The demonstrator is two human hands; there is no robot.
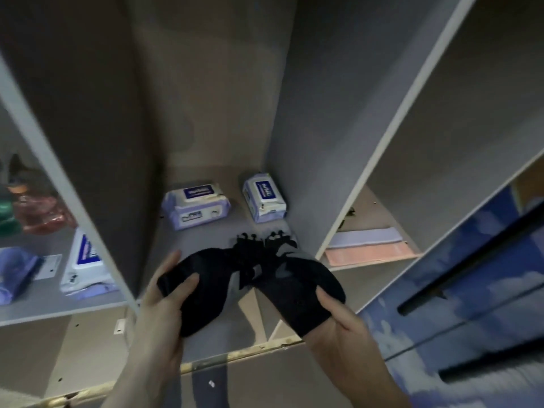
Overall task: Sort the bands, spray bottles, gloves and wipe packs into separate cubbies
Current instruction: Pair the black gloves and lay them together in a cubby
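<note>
Middle cubby floor [206,240]: two wipe packs [195,206] [265,197].

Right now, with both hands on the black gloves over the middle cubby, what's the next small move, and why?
Probably carry the black gloves, gripped by the left hand and right hand, away from this cubby: two wipe packs already lie in it, so gloves belong elsewhere.

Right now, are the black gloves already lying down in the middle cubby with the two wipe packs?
No, both hands, left hand and right hand, hold the black gloves up at the front of that cubby.
</note>
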